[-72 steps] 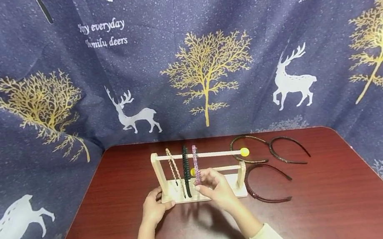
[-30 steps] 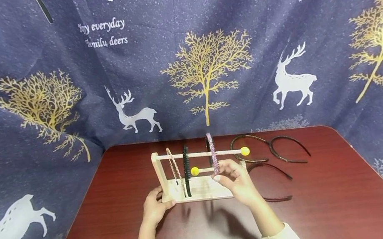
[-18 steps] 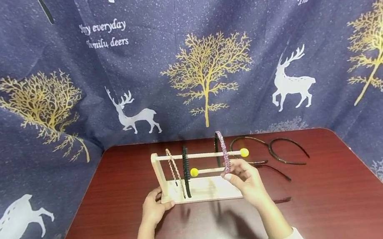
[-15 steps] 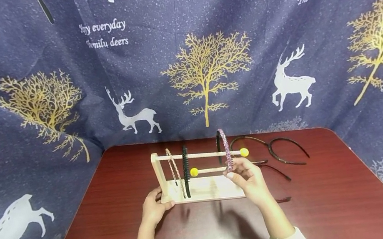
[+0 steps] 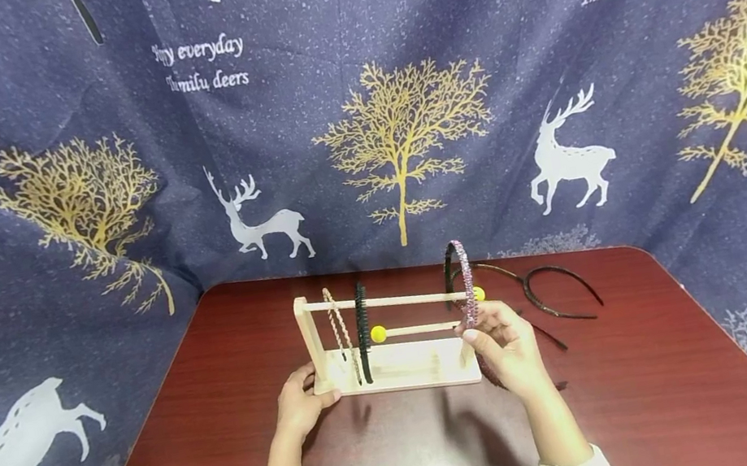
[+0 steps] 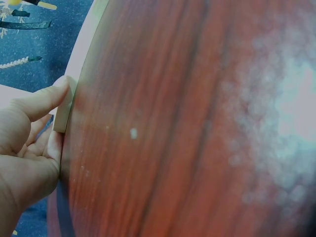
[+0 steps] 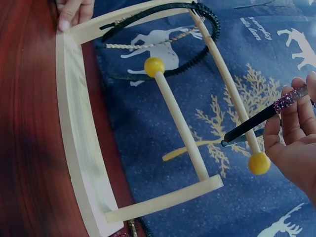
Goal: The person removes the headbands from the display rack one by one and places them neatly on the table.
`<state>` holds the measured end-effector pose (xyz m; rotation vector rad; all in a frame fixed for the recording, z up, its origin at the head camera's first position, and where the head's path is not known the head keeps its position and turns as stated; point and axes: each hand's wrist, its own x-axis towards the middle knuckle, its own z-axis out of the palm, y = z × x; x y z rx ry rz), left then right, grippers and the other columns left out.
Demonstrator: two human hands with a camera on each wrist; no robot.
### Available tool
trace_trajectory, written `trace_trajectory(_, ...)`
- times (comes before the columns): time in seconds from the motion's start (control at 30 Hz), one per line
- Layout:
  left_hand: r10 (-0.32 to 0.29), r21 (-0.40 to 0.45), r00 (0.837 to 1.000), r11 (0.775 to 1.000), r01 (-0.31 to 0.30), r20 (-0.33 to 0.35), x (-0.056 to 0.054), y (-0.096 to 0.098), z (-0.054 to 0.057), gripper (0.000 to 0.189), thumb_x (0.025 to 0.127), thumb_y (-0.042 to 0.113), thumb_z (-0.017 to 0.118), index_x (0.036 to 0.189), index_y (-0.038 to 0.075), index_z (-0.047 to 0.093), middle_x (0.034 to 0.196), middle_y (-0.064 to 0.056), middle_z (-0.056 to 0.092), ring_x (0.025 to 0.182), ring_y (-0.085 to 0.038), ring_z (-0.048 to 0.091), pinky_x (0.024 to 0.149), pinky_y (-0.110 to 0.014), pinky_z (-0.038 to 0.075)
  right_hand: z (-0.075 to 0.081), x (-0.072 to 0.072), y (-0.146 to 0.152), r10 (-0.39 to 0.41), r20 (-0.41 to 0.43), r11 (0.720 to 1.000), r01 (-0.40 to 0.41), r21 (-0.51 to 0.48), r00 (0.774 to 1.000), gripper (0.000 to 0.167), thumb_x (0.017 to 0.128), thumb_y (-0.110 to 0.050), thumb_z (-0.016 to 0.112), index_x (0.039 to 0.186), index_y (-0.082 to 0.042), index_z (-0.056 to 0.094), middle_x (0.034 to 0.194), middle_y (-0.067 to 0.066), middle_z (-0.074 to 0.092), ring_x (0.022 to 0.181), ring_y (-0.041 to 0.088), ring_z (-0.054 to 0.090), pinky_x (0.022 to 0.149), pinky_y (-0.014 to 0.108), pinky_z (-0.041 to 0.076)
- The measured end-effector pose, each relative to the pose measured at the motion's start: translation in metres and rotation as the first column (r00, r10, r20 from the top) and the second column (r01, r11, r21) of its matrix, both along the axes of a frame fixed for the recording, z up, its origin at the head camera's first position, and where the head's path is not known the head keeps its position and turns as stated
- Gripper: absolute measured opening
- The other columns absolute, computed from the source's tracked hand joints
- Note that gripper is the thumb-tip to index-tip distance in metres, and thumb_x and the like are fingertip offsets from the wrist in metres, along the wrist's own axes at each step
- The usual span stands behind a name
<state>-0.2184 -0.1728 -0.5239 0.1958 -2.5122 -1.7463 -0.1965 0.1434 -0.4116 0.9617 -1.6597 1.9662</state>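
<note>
My right hand [image 5: 509,346] pinches the lower part of a pink-purple glittery headband [image 5: 467,281]. In the head view that headband arches over the far right end of the stand's upper rod, overlapping its yellow ball [image 5: 479,294]. In the right wrist view its dark tip [image 7: 242,129] crosses the rod near the ball. My left hand [image 5: 298,404] grips the left end of the pale wooden stand [image 5: 403,364], thumb on top of the base. Hanging on the upper rod's left part are a beige braided headband [image 5: 340,325] and a black toothed headband [image 5: 364,333].
The stand's lower rod ends in another yellow ball [image 5: 378,334]. On the table to the right lie a dark headband [image 5: 551,267] and a bronze one [image 5: 498,270]. A reddish headband [image 5: 548,336] is mostly hidden behind my right hand. A blue deer-print cloth [image 5: 368,201] hangs behind the table.
My right hand has carried the pink-purple headband rightward along the upper rod, from beside the black headband to the rod's ball end, slightly raised. My left hand stays on the stand.
</note>
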Motion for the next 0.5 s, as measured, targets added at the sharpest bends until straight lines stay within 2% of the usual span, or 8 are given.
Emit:
trace_trajectory(0.2, 0.005, 0.028, 1.000, 1.000, -0.006, 0.008, 0.000, -0.001, 0.001, 0.071, 0.065, -0.003, 0.080, 0.128, -0.009, 0.048, 0.115, -0.028, 0.055, 0.100, -0.040, 0.059, 0.077, -0.038, 0.053, 0.003, 0.003, 0.005, -0.029, 0.007, 0.998, 0.029, -0.049, 1.000, 0.025, 0.082, 0.021, 0.052, 0.106, 0.021, 0.046, 0.091, 0.010, 0.065, 0.085, 0.018, 0.064, 0.075, 0.025, 0.052)
trace_trajectory(0.33, 0.002, 0.026, 1.000, 1.000, -0.002, 0.007, 0.000, -0.001, 0.001, 0.071, 0.065, -0.003, 0.080, 0.128, -0.009, 0.048, 0.114, -0.028, 0.055, 0.100, -0.039, 0.059, 0.078, -0.038, 0.053, 0.005, 0.004, 0.009, -0.080, 0.001, 0.995, 0.079, -0.058, 0.997, 0.026, 0.079, 0.026, 0.050, 0.104, 0.018, 0.049, 0.089, 0.010, 0.066, 0.083, 0.017, 0.064, 0.072, 0.022, 0.051)
trace_trajectory(0.5, -0.007, 0.024, 1.000, 1.000, 0.007, 0.009, 0.000, 0.000, 0.000, 0.072, 0.065, -0.002, 0.080, 0.128, -0.009, 0.047, 0.115, -0.028, 0.055, 0.101, -0.040, 0.058, 0.078, -0.038, 0.052, 0.006, 0.006, 0.016, -0.096, -0.034, 0.991, 0.093, -0.094, 0.995, 0.025, 0.078, 0.027, 0.049, 0.102, 0.018, 0.050, 0.087, 0.010, 0.066, 0.081, 0.016, 0.064, 0.073, 0.022, 0.051)
